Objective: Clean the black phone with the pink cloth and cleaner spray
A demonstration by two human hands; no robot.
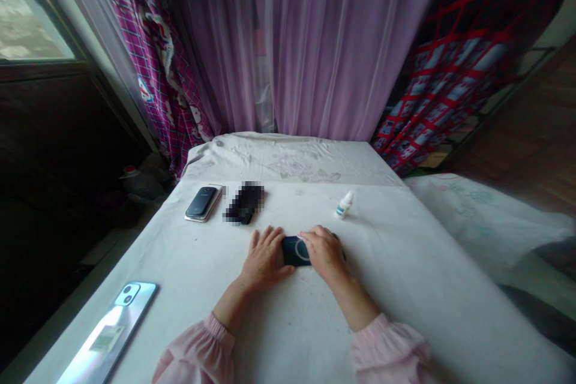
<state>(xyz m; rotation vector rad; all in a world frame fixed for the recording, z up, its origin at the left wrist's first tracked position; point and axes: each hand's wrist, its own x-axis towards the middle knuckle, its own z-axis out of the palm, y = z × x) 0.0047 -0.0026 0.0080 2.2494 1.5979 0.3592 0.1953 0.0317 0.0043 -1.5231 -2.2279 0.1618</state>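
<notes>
A dark blue phone [296,251] with a pale ring on its back lies flat on the white-covered table, its long side running left to right. My left hand [266,258] grips its left end, fingers at the far corner and thumb along the near edge. Curled over the right part of the phone, my right hand [324,252] covers that end. A small pale pink-white bit shows at its fingertips; what it is, I cannot make out. Beyond the right hand stands a small white bottle [344,205] with a blue label.
At the left back lies a dark phone [201,201] on top of a paler flat device. Beside it is a pixelated dark object [245,203]. A silvery-blue phone [114,330] rests near the left edge. Purple curtains [324,42] hang behind the table [288,324].
</notes>
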